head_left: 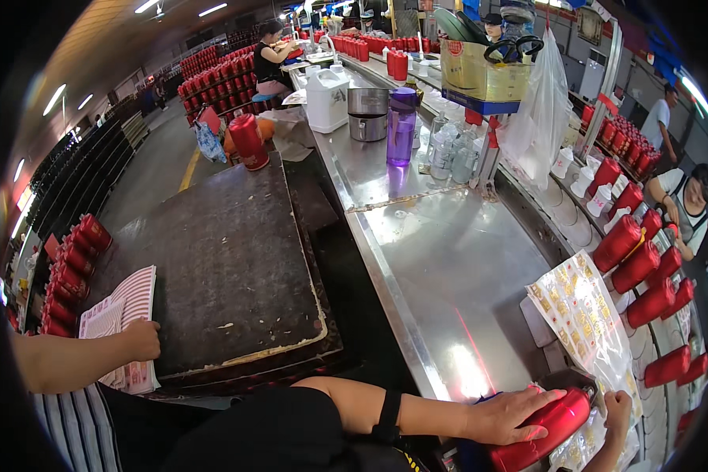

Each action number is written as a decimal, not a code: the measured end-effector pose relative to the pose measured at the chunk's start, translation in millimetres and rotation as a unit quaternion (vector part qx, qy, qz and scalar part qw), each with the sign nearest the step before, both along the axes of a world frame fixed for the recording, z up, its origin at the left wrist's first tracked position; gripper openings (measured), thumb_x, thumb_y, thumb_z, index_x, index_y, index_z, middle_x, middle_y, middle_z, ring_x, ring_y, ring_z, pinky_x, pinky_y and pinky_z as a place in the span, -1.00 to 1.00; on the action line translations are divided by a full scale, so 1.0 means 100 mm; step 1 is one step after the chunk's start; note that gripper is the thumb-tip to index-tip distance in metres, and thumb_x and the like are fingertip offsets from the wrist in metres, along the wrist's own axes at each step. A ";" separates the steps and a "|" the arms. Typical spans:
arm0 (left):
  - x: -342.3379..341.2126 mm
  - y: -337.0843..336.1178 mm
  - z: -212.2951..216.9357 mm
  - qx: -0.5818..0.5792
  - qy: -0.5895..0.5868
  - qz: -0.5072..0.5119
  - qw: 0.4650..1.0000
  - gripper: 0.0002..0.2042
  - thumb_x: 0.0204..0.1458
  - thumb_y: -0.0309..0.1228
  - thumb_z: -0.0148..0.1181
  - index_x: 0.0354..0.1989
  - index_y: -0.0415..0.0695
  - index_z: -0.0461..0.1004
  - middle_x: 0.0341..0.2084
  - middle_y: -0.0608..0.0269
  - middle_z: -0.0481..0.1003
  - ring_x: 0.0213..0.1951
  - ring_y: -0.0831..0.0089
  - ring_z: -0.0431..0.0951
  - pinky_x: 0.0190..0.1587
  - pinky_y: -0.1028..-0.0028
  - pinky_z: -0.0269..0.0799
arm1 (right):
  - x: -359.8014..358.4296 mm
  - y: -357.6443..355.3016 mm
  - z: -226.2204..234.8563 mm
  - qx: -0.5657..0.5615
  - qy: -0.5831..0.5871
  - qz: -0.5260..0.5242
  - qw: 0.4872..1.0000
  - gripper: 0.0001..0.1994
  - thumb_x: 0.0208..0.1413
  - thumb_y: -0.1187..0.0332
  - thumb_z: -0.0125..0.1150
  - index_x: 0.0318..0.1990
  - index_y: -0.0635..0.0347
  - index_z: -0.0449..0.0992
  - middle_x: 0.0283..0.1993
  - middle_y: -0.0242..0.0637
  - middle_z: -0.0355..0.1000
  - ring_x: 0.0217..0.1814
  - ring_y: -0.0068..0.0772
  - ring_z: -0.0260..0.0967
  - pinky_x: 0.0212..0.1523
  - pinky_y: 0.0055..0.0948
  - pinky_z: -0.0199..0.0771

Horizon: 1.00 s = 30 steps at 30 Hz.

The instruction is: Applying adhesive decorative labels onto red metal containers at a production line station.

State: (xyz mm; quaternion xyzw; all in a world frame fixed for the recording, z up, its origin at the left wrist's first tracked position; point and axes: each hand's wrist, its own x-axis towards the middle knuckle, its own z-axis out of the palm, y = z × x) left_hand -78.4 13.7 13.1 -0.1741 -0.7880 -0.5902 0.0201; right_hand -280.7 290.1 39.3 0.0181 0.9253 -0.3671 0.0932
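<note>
Black sleeve (283,425), lower edge, on the person's left arm. Red bottle (565,415), glossy, tilted, at the near end of the steel counter (440,267); left hand (502,414) clasped over its side, fingers spread. Right hand (617,410), fingers curled, just beside the bottle's upper end; whether gripping anything, cannot tell. Patterned sheet (586,315), gold and white, adjacent. Purple bottle (401,130), upright, farther along.

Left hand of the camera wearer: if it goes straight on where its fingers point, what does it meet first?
Beyond the red bottle under the left hand, most likely the patterned sheet; the right hand is near that line, but depth is unclear.
</note>
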 end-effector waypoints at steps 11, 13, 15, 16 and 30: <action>-0.15 -0.16 0.37 -0.044 0.141 0.113 0.983 -0.60 0.09 -0.25 0.19 0.06 -0.17 0.38 -0.01 -0.08 0.33 0.04 0.01 0.33 0.15 0.24 0.20 | 0.75 -0.51 0.83 0.098 0.370 0.166 0.909 -0.83 0.07 0.41 0.15 -0.47 0.33 0.38 -0.39 -0.06 0.31 -0.31 -0.04 0.27 -0.26 -0.22 0.25; -0.26 -0.17 0.49 -0.051 0.163 0.083 0.982 -0.65 0.19 -0.25 0.09 0.06 -0.19 0.40 -0.01 0.04 0.37 0.05 0.17 0.35 0.17 0.33 0.20 | 0.96 -0.77 1.05 -0.070 0.343 0.167 0.922 -0.84 0.10 0.39 0.18 -0.35 0.34 0.47 -0.39 -0.22 0.37 -0.32 -0.40 0.33 -0.26 -0.47 0.30; -0.38 -0.01 0.55 0.126 -0.008 0.001 0.992 -0.64 0.28 -0.24 -0.05 0.08 -0.25 0.38 0.04 0.14 0.37 0.07 0.34 0.37 0.19 0.44 0.19 | 1.14 -0.79 1.06 -0.228 0.242 0.155 0.930 -0.82 0.22 0.32 0.14 -0.29 0.27 0.50 -0.28 -0.47 0.39 -0.35 -0.73 0.18 -0.32 -0.67 0.20; -0.40 0.05 0.71 0.222 -0.051 -0.069 0.971 -0.65 0.29 -0.26 -0.08 0.06 -0.30 0.38 0.02 0.21 0.40 0.04 0.49 0.39 0.16 0.52 0.23 | 1.24 -0.79 1.02 -0.262 0.237 0.143 0.924 -0.82 0.22 0.32 0.14 -0.29 0.27 0.50 -0.25 -0.45 0.39 -0.35 -0.72 0.18 -0.32 -0.66 0.20; -0.26 0.55 1.00 -0.190 0.336 -0.004 0.923 -0.88 -0.09 -0.45 0.16 -0.37 -0.20 0.51 -0.27 -0.05 0.42 -0.06 -0.06 0.32 0.05 0.13 0.14 | 1.88 -0.42 1.02 -0.007 0.450 0.214 0.867 -0.82 -0.07 0.44 0.32 -0.27 0.24 0.51 -0.20 -0.18 0.38 -0.14 -0.10 0.31 -0.12 -0.28 0.38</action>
